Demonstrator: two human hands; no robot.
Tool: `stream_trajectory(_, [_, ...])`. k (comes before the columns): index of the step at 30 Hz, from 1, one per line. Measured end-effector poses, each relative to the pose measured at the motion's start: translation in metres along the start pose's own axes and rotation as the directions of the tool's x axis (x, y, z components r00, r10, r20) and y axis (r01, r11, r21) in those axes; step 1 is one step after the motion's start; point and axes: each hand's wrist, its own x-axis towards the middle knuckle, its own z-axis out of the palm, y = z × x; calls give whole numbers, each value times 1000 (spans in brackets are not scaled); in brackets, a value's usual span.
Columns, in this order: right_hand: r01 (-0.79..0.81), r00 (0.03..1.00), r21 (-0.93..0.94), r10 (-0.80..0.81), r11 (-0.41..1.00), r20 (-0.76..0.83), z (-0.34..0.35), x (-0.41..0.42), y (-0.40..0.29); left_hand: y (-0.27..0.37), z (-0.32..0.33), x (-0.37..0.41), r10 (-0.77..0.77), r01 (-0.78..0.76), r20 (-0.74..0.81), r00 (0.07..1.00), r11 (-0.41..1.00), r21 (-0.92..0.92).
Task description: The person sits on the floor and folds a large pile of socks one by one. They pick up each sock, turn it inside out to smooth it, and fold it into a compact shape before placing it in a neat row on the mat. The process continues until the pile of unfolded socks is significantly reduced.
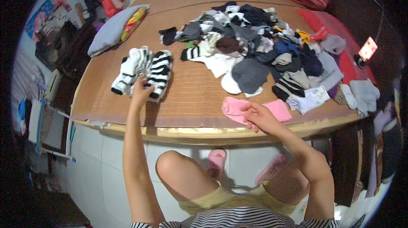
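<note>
My left hand [142,90] is at the near end of two groups of folded socks, its thumb and forefinger apart. White socks with dark toes [129,70] lie on its left side, and black-and-white striped socks [161,73] lie to its right. Some of its fingers are hidden among the socks. My right hand [259,117] is over a pair of pink socks [234,108] near the bed's front edge. Its fingers are loosely bent and spread, touching or just above the pink fabric. Beyond it, a large loose heap of mixed socks [251,41] spreads across the mat.
A woven mat [191,100] covers the bed, with a wooden edge [204,135] in front. A pillow [111,31] lies at left, red cloth [347,46] at right. A lit phone [368,48] stands upright on the right. A folding frame [54,129] stands by the bed's left corner.
</note>
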Motion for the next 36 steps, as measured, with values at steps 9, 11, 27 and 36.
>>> stream_trajectory(9, [268,942,-491,-332,829,-46,-8,-22,-6,107,72,-49,583,-528,56,811,685,502])
stream_trajectory(11, [313,901,-699,-435,643,3,-15,-30,-11,154,114,-81,433,-488,269,860,853,187])
stream_trajectory(27, [294,877,-883,-471,366,97,-62,-73,5,176,183,-119,374,-507,660,652,862,12])
stream_trajectory(36, [305,854,-877,-515,373,78,-76,-79,8,177,171,-110,351,-466,658,666,885,0])
